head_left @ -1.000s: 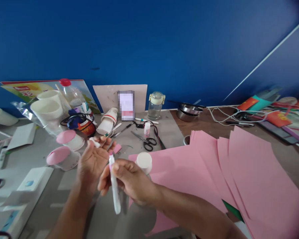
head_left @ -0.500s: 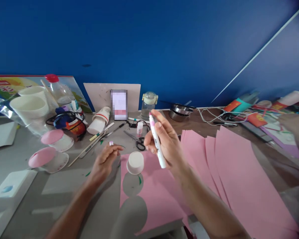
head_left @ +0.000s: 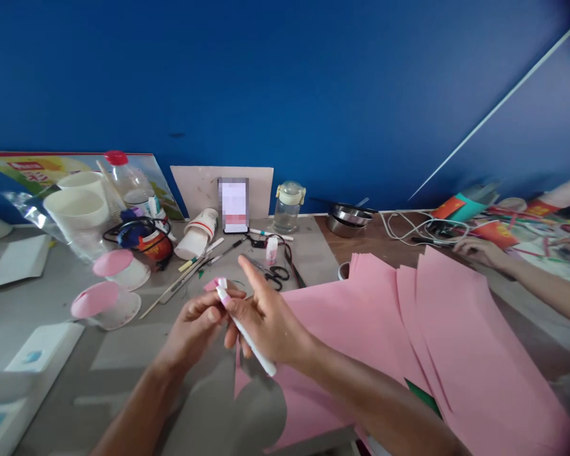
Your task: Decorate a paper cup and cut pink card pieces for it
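My right hand [head_left: 266,323] is closed around a white marker [head_left: 254,347] with a pink band near its tip. The marker slants up to the left, its tip end by my left hand [head_left: 197,323]. Between the fingers of my left hand is a small white-and-pink marker cap [head_left: 221,282], close to the marker's tip; whether they touch I cannot tell. Below both hands lies a pink paper sheet [head_left: 313,380] with rounded cut-outs on its left side. My hands hide part of that sheet. Behind them, scissors [head_left: 278,275] rest on the grey table.
Two cups with pink paper tops [head_left: 105,303] stand at left, near stacked paper cups [head_left: 78,212]. A phone [head_left: 234,206] leans on a white board, beside a glass jar [head_left: 289,206]. Pink sheets [head_left: 460,329] are stacked at right. Another person's arm [head_left: 527,272] reaches in there.
My right hand has brought the marker left and down to my left hand, turning its tip toward the cap. The white cup on the sheet is now out of sight. Another person's arm has moved left.
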Available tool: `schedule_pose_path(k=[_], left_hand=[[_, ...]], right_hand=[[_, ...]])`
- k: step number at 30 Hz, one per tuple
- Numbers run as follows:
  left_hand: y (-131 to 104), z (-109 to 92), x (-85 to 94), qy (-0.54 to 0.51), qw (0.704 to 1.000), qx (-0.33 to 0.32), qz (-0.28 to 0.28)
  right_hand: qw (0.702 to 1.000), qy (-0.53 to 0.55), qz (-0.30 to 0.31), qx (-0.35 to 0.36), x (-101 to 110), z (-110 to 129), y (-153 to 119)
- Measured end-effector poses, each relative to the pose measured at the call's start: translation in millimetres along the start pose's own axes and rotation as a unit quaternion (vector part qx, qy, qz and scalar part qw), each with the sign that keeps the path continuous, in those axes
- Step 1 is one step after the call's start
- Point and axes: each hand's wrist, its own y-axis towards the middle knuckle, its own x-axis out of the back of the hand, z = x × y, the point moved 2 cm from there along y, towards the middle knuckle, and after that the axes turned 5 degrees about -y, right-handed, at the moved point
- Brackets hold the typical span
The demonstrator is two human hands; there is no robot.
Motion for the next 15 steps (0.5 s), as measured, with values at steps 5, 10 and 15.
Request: schedule_pose_path(k=[5, 10, 15], left_hand=[[0, -6, -5.9, -0.104, 0.994, 0.009, -0.017], [3, -8, 1.3, -0.164, 0.978, -0.011, -0.125], [3, 1, 1.3, -0.058, 0.987, -0.004, -0.150]], right_hand=[[0.991, -0.116, -0.045, 0.054, -1, -2, 0], [0.911, -0.315, 0.045, 0.262, 8, -1, -7], [0.829, -0.419, 0.003, 0.372, 8, -4, -7]])
